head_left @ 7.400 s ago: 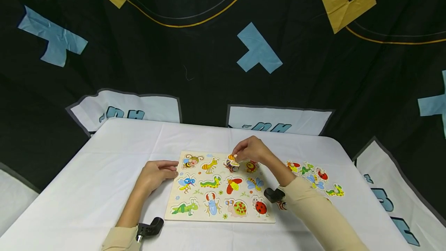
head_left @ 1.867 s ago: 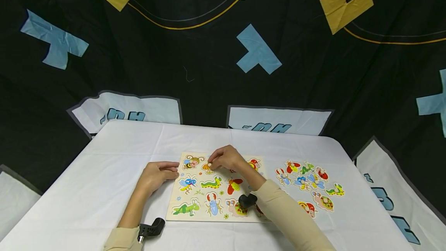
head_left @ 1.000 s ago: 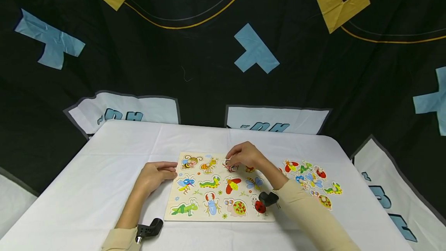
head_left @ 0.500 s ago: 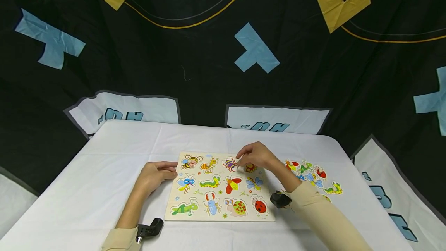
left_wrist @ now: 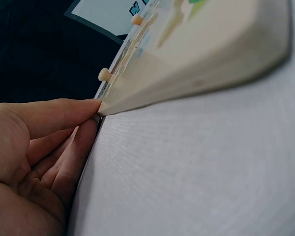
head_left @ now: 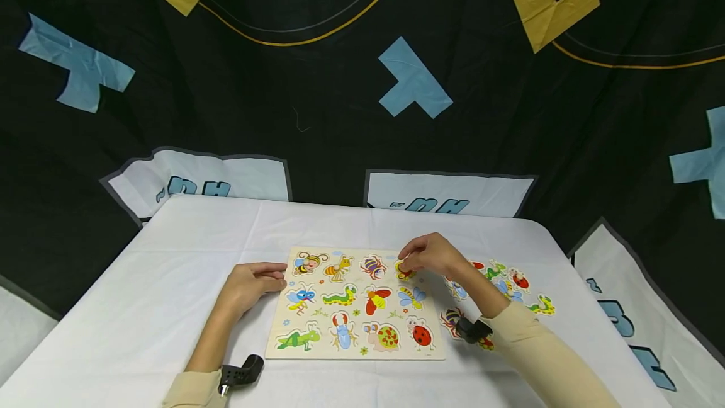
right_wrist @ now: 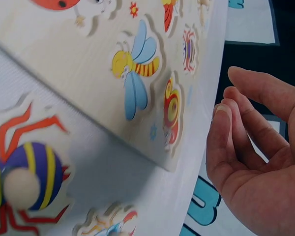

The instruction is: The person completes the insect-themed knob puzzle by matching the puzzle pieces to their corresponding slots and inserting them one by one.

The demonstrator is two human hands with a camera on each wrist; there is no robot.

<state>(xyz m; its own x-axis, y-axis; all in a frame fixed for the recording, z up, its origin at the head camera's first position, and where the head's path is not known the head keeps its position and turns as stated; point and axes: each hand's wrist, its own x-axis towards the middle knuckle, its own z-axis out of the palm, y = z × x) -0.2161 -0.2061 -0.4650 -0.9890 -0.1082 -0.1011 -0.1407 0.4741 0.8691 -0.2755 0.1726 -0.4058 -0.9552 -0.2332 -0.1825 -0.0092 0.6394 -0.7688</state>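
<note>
A wooden puzzle board [head_left: 323, 313] with insect pictures lies on the white tablecloth. My left hand [head_left: 247, 288] pinches its left edge between thumb and fingers, plain in the left wrist view. My right hand [head_left: 433, 255] hovers at the board's far right corner, fingers loosely bent and holding nothing, by the round butterfly picture [right_wrist: 171, 112]. The spider slot [right_wrist: 189, 50] shows no knob. At the far left of the board are a bee piece [head_left: 308, 263] and a yellow striped insect piece [head_left: 338, 269]; two knobs stand up there in the left wrist view.
Right of the board lie several loose pieces, among them a spider piece [right_wrist: 29, 177] with a wooden knob, a ladybird piece [head_left: 518, 279] and a caterpillar piece [head_left: 542, 305]. My right forearm partly covers them. A black curtain [head_left: 317, 112] hangs behind the table.
The right hand, holding a yellow striped insect piece earlier, has let it go in the top row. Since then it has moved right, past the spider slot. The left hand has stayed put.
</note>
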